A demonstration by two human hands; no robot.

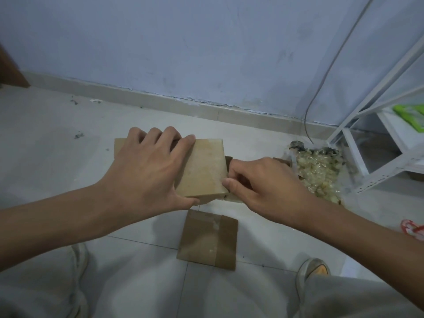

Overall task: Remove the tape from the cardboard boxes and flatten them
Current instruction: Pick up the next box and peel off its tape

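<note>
At the frame's centre, a small brown cardboard box (202, 168) is sitting on the pale tiled floor (57, 157); the left hand (146, 171) is gripping it, fingers curled over its far edge, while the right hand (263, 182) is pinching its right end. A flattened brown cardboard piece (207, 239) is lying just below.

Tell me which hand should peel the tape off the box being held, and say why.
Right. The right hand already pinches at the box's right edge, probably the tape end, while the left hand grips the box, steadying it.
</note>
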